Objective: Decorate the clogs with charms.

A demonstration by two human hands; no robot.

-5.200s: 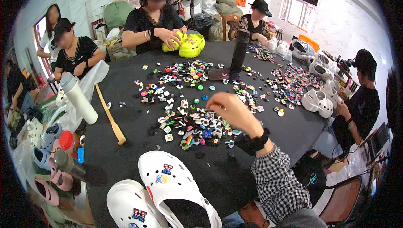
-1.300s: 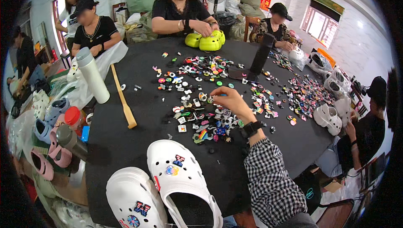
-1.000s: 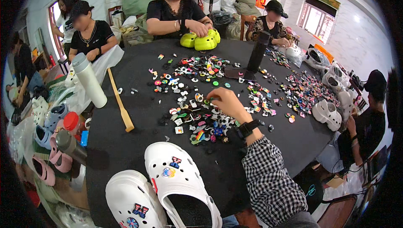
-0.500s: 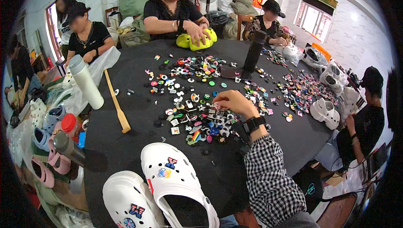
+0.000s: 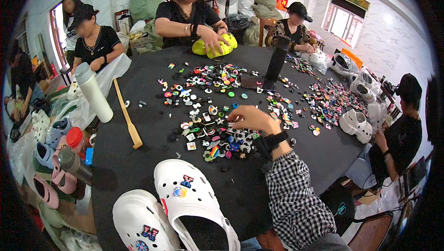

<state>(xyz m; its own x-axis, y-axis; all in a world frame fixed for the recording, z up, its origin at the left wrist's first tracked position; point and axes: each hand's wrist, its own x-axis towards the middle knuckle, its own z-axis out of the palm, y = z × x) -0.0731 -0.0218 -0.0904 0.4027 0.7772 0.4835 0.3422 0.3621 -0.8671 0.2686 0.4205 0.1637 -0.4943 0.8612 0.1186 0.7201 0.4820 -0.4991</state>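
Observation:
My right hand [image 5: 253, 118], in a black-and-white checked sleeve with a black band at the wrist, reaches over a pile of small colourful shoe charms [image 5: 217, 142]. Its fingers are bent and drawn together at the pile's edge; what they pinch, if anything, is too small to make out. Close to me stand two white clogs side by side, the right clog [image 5: 175, 176] and the left clog [image 5: 132, 203], both with a few charms fixed in their top holes. My left hand is out of view.
A wooden stick [image 5: 126, 112] and a pale bottle [image 5: 95, 94] lie left on the black table [image 5: 138, 163]. A black upright post [image 5: 276, 61] stands among more charms. Opposite, a person handles yellow-green clogs [image 5: 217, 46]. White clogs [image 5: 356, 125] sit at right; other people sit around.
My right hand has shifted slightly left over the charms, its fingers more curled. The view has moved a little. The white clogs stay in place.

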